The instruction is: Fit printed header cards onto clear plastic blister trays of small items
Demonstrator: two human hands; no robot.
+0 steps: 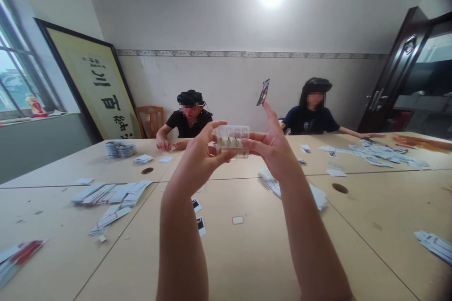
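In the middle of the head view a small clear plastic case (pixel 229 132) with rounded slots and small dark and golden pieces inside is held up above the table. My left hand (pixel 204 151) grips its left side, thumb along the lower edge. My right hand (pixel 272 146) pinches its right side between thumb and fingers. A small dark printed card (pixel 263 92) stands at the tip of my raised right index finger; how it stays there I cannot tell. Below lie small photo cards (pixel 200 225), partly behind my left forearm, and a white label with a red border (pixel 238 220).
On the pale table (pixel 226 268) lie loose white cards (pixel 111 194) at left, stacked packs (pixel 120 149) farther back, white packets (pixel 318 196) behind my right forearm, and a spread pile (pixel 377 154) at right. Two people (pixel 187 120) in black headgear sit across the table.
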